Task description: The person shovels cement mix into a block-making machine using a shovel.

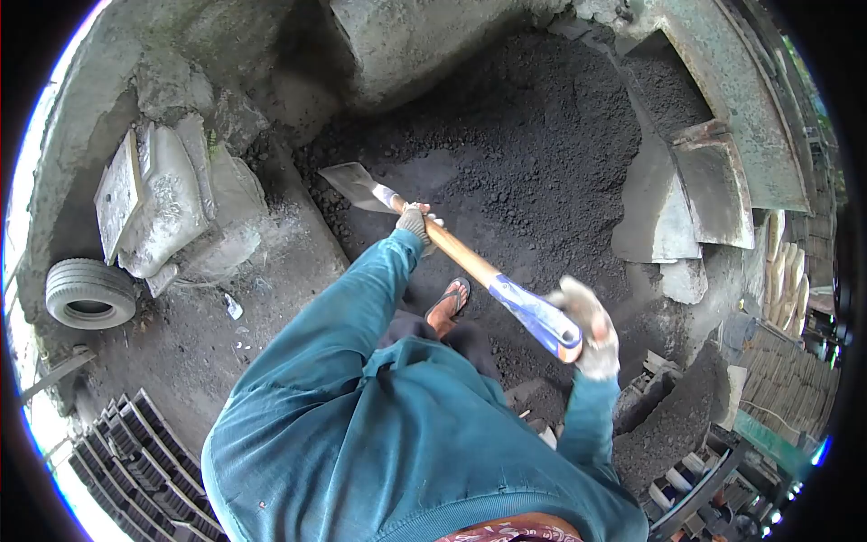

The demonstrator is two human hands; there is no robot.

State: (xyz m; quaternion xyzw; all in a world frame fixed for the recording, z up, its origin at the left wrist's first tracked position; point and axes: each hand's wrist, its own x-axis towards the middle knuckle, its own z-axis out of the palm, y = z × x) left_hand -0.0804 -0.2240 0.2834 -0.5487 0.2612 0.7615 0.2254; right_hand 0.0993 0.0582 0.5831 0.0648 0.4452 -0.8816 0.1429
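A shovel (pixel 462 257) with a wooden shaft lies slantwise in front of my body. Its grey metal blade (pixel 350 185) points to the upper left, over the edge of the dark soil. My left hand (pixel 415 226), in a knitted glove, is wrapped round the shaft just behind the blade's socket. At the other end is the blue and white handle (pixel 542 318), with a hole in its grip. My right hand (pixel 589 327), also gloved, is right beside that grip with its fingers loosely spread.
Dark loose soil (pixel 542 135) fills the pit ahead. Concrete slabs (pixel 172 199) and a tyre (pixel 90 294) are at the left. Metal sheets (pixel 713 185) border the soil at the right. Black slatted racks (pixel 144 470) stand at the lower left. My sandalled foot (pixel 449 307) is below the shaft.
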